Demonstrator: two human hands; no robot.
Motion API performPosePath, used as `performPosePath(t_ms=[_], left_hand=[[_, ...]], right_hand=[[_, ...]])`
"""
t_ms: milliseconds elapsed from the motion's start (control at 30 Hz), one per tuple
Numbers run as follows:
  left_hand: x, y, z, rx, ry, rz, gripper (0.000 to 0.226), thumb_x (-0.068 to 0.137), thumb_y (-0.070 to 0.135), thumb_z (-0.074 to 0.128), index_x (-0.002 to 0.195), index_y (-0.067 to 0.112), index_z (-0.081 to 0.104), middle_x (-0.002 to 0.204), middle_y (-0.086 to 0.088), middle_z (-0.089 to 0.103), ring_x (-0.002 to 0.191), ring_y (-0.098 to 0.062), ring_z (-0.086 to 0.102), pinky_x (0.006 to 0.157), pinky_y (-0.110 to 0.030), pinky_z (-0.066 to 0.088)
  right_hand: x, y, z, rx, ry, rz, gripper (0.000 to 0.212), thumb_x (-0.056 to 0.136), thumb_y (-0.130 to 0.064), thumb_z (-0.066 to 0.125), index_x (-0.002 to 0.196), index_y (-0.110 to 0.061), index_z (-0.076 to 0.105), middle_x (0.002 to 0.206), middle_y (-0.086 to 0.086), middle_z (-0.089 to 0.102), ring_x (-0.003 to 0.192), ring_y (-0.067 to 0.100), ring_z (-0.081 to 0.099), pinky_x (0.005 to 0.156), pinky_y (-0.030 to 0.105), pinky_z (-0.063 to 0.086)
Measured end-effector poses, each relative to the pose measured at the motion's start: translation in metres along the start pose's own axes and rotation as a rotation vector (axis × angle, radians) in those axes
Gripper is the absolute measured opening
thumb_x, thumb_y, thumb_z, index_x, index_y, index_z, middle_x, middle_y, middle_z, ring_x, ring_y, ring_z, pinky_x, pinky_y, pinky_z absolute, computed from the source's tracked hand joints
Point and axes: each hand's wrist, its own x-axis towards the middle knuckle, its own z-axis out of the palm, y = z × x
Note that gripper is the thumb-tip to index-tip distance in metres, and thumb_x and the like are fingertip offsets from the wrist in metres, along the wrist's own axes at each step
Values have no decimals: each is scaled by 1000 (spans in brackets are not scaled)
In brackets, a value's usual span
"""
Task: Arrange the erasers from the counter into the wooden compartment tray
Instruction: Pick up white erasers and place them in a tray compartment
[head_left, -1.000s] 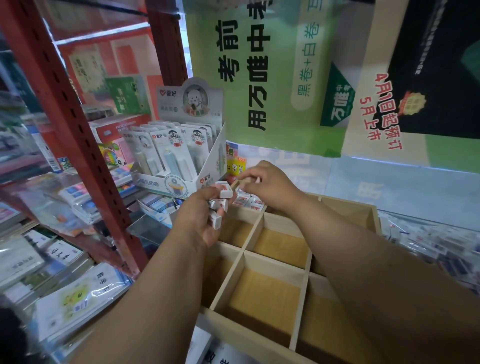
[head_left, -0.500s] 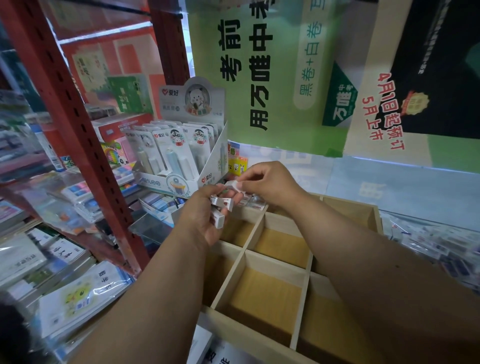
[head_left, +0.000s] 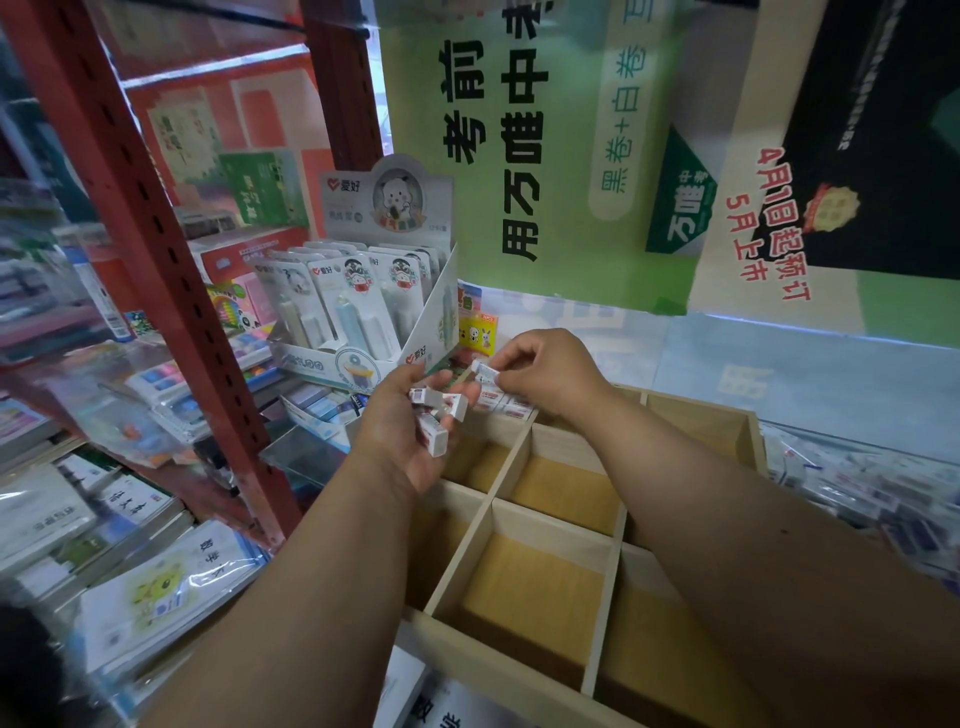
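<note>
Right now the right hand (head_left: 545, 371) pinches one small white eraser (head_left: 485, 372) between its thumb and fingertips. It holds it up in the air, just above the far corner of the wooden tray (head_left: 524, 452). The left hand (head_left: 410, 431) is close beside it, with its fingers curled round a little bunch of erasers (head_left: 439, 410), maybe three or four, that sit in its palm. The two hands are near each other but do not touch.

Under the right hand, a few more erasers lie in a row (head_left: 506, 402) at the far left of the tray. I cannot tell if they are inside a compartment or just behind the rim. The near compartments show only bare wood.

So I think the step in hand is putting erasers in one at a time, with the left hand as the store and the right hand as the placer. Next, the right hand would need to go down and lay its eraser flat beside the row, lined up neatly, then come back for another.

Behind the hands stands a white display box (head_left: 363, 312) of packs, next to a red shelf post (head_left: 156, 249).
</note>
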Motion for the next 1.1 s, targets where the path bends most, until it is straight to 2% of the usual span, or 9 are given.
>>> performPosePath(t_ms=[100,167,300,433,600,733,833,933,1100], left_hand=[[-1,1,-2,-56,9,19,36,98,37,46,114,5,53,60,-5,65,57,-18,67,33,-15,43],[-3,1,-1,-61,10,16,42,99,42,43,120,8,53,58,-8,67,56,-17,68,36,-15,44],[0,1,-4,-107,30,14,52,97,48,43,130,7,48,54,-8,65,58,-21,68,36,-18,48],[3,1,-7,-115,51,18,52,95,45,45,131,8,49,85,-9,65,61,-23,68,55,-22,56],[-2,1,-4,-66,46,-1,44,97,37,39,131,11,49,103,-13,60,73,-22,66,37,-18,47],[0,0,-2,-48,53,4,45,99,42,40,132,11,48,105,-14,63,80,-24,67,42,-20,51],[3,0,1,-53,44,7,53,100,51,36,131,10,50,87,-10,68,61,-17,67,41,-19,49],[0,-2,5,31,40,39,52,100,54,32,121,14,56,68,-5,70,46,-13,61,31,-14,38],[-3,-2,6,93,13,29,60,98,62,27,118,15,58,73,-8,70,51,-16,63,30,-14,38]], right_hand=[[1,9,3,-192,-67,-41,13,78,-3,70,88,-8,76,91,3,72,65,0,54,60,14,43],[3,13,4,-298,-114,-48,15,80,-4,68,91,-8,77,95,3,72,69,1,55,56,15,38],[9,17,8,-499,-209,-105,22,88,-11,56,101,-9,74,112,3,66,106,21,51,87,27,40],[11,15,9,-633,-219,-12,25,95,-31,42,105,-17,60,113,-3,54,108,19,35,91,40,27],[5,12,9,-870,-364,-70,39,101,-30,25,124,-26,56,125,-3,55,110,22,33,89,44,26],[2,1,5,-447,-224,-101,29,98,-37,40,105,-30,67,102,-9,54,106,15,34,92,39,28],[-5,-21,7,-54,-155,-271,18,88,-36,64,100,-26,73,83,-18,57,89,-7,40,88,23,31],[-9,-30,17,-1,-205,-369,14,77,-28,77,87,-18,76,78,-13,64,81,1,57,80,23,40],[-10,-34,10,163,-172,-189,13,85,-15,69,96,-9,74,77,-2,69,57,4,56,55,15,45]])
